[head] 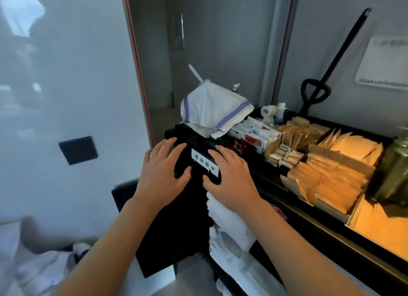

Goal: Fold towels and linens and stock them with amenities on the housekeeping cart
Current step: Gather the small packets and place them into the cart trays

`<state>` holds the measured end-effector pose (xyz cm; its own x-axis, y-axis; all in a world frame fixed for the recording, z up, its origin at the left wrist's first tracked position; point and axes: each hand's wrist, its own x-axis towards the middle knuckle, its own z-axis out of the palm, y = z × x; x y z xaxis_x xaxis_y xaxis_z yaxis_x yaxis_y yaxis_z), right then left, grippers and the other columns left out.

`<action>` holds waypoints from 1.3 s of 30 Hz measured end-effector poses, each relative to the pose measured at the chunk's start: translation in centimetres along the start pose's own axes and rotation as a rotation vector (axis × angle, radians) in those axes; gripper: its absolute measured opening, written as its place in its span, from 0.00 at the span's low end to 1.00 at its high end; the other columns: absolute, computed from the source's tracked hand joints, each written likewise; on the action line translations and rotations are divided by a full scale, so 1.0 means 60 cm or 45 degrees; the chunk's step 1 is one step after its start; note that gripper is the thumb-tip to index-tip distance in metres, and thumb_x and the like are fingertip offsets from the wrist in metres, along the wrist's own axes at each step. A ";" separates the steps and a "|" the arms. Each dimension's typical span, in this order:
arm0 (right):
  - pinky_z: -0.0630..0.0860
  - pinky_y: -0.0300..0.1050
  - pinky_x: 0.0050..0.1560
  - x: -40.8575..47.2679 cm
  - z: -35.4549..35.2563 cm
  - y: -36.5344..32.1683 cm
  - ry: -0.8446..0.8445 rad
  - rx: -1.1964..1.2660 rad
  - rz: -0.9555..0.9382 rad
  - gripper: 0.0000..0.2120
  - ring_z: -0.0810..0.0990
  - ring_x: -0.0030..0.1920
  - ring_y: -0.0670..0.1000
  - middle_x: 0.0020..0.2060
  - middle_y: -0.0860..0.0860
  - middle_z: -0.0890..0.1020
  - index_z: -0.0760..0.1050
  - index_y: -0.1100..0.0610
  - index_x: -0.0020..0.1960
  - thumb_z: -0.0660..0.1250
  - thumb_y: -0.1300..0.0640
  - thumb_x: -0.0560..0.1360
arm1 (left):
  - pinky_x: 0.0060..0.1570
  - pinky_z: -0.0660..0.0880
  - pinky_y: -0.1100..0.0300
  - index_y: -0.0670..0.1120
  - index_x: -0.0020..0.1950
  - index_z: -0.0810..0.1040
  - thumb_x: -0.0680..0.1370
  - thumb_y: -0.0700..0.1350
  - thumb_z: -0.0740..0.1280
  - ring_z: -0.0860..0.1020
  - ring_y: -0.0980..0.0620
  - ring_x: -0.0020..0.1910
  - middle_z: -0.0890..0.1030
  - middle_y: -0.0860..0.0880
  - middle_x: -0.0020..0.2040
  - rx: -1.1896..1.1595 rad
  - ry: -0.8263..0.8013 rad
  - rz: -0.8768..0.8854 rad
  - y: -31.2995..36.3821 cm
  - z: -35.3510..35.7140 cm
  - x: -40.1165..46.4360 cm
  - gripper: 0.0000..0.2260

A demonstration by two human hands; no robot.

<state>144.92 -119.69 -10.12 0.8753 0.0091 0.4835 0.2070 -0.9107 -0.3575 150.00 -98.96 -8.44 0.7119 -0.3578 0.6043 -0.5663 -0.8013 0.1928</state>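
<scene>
— Pale walls close in on the left and behind, with a dark square plate (78,150) on the left wall; what stands against them?

— A black housekeeping cart (326,227), its top tray split into compartments; tan paper packets (326,178) fill the near ones, red-and-white sachets (254,137) sit further back, and a green bottle (395,170) stands at the right edge.

— And the linen?

— A white cloth with blue stripes (212,108) lies heaped at the far end of the tray; folded white towels (231,227) show in the cart's side below the right wrist; more white linen (33,269) is piled low on the left.

— The hands?

— Both rest on the black end piece of the cart, either side of a white label (205,162); the left hand (163,174) has fingers spread and thumb curled round the edge; the right hand (231,178) likewise; each grip is wide and holds the cart's end, no loose item.

— Anything else?

— A black long handle (340,50) leans on the back wall.
</scene>
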 end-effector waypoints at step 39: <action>0.64 0.56 0.75 0.108 -0.143 -0.504 -0.017 0.766 -1.062 0.29 0.66 0.77 0.53 0.77 0.50 0.68 0.71 0.53 0.75 0.70 0.46 0.77 | 0.66 0.70 0.39 0.49 0.69 0.77 0.76 0.58 0.64 0.73 0.41 0.69 0.73 0.46 0.73 0.887 0.469 -0.756 0.027 -0.578 -0.267 0.24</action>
<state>140.56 -95.66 10.68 0.3570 0.5520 0.7536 0.9327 -0.2549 -0.2551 123.29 -77.88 9.01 0.5609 0.2707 0.7824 0.2962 -0.9481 0.1157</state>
